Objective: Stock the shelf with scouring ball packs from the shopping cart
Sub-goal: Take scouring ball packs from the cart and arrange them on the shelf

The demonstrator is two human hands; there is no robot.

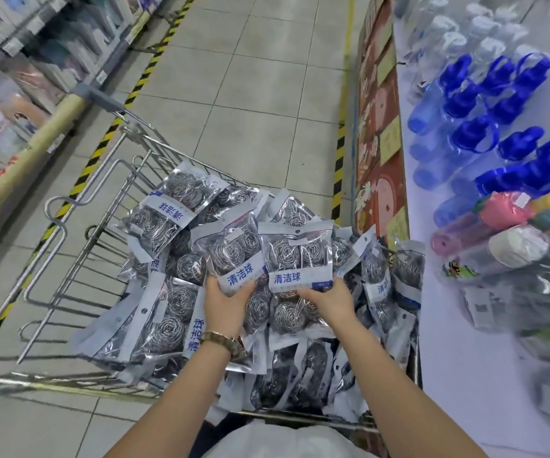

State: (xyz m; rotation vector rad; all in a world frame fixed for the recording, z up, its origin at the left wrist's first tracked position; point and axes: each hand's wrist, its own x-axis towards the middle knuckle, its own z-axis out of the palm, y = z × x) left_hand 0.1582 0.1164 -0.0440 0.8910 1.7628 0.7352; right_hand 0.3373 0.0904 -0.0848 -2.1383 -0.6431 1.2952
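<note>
our left hand (225, 302) reaches forward over the cart (102, 206), forearm straight, a watch (224, 342) on the wrist. its fingers and thumb curl round the bottom edge of one pack (230, 251). just right of it, our right hand (328, 300) grips the bottom edge of a second pack (296, 256) the same way.

far left stand blurred racks (19, 61), with striped tape (102, 140) on the floor beside them. the cart's wire wall comes next, then the pile (174, 312) of packs, heaped at all angles under our hands. right of the cart lies the white shelf (448, 342), carrying blue bottles (485, 104), coloured rolls (505, 223) and some blurred silvery packs at its near end.

both held packs are lifted above the pile, side by side with their edges meeting. their long axes run away from us, blue-lettered labels toward us.
</note>
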